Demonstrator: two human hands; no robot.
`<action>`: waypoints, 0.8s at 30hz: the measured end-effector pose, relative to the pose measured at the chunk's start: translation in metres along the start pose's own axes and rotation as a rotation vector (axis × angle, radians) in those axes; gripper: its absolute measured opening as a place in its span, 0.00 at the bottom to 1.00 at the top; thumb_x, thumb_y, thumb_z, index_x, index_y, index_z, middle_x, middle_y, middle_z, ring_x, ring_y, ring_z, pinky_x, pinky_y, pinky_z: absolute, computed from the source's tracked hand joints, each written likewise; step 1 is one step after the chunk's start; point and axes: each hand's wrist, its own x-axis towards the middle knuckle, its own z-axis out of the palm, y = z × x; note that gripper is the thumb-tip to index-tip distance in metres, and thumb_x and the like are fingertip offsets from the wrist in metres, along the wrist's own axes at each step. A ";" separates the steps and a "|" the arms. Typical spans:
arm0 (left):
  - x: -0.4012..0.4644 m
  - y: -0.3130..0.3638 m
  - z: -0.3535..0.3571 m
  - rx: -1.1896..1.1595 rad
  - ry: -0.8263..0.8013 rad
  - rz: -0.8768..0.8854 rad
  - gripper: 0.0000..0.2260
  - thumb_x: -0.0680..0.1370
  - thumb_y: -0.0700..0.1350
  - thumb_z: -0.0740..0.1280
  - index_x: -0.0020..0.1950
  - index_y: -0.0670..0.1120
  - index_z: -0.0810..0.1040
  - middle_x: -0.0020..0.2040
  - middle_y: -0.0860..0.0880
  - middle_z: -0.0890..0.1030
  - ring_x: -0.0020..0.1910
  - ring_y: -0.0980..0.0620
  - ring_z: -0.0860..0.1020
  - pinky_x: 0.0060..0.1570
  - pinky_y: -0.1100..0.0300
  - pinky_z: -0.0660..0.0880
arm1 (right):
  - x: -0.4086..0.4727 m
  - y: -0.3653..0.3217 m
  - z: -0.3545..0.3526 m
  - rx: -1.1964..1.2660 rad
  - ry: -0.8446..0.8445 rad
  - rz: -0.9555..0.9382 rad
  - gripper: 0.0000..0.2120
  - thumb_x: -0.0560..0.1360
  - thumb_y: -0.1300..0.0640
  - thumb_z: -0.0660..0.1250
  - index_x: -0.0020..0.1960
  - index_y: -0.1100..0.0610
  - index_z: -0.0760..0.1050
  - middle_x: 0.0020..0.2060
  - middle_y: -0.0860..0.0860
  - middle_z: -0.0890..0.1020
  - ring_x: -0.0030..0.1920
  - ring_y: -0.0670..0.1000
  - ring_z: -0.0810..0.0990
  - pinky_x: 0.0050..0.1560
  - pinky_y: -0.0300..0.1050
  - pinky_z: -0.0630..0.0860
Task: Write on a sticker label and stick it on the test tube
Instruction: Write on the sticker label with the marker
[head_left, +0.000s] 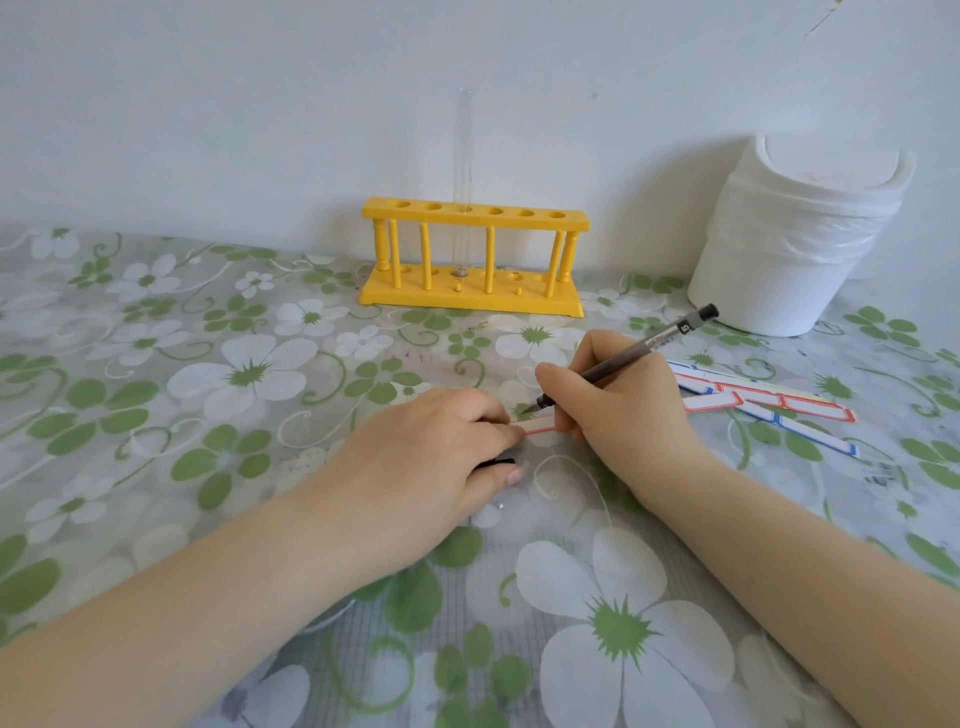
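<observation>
Your right hand grips a pen, tip on a red-bordered label. Your left hand, fingers curled, pins it to the bench.

A plain, pale blue-white painted wall fills the whole upper half of what I see, smooth except for a small dark speck and a cracked, chipped patch at the top right corner. It meets a table covered by a glossy plastic cloth printed with white flowers and green leaves. A white cylindrical bin lined with a thin white plastic bag stands against the wall on the right. Soft, even daylight leaves only faint shadows.
</observation>
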 end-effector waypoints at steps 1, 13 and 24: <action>-0.001 -0.002 0.000 -0.020 0.001 -0.001 0.27 0.72 0.61 0.46 0.62 0.55 0.76 0.60 0.60 0.75 0.59 0.57 0.72 0.54 0.59 0.73 | 0.001 0.002 0.001 -0.025 -0.004 -0.007 0.13 0.68 0.59 0.67 0.29 0.57 0.66 0.17 0.49 0.76 0.21 0.45 0.69 0.30 0.41 0.68; -0.005 -0.010 0.001 -0.072 0.022 -0.010 0.24 0.73 0.60 0.49 0.62 0.56 0.76 0.63 0.61 0.76 0.61 0.60 0.73 0.57 0.63 0.71 | -0.001 0.003 0.004 -0.088 -0.017 -0.049 0.11 0.68 0.62 0.64 0.30 0.62 0.66 0.19 0.52 0.75 0.20 0.43 0.69 0.27 0.40 0.68; -0.003 -0.003 0.002 0.058 0.061 0.035 0.18 0.74 0.52 0.55 0.48 0.48 0.84 0.48 0.53 0.85 0.46 0.54 0.83 0.44 0.64 0.70 | -0.002 0.000 0.005 -0.136 -0.044 -0.078 0.10 0.65 0.64 0.63 0.29 0.62 0.64 0.27 0.69 0.75 0.26 0.50 0.67 0.27 0.43 0.64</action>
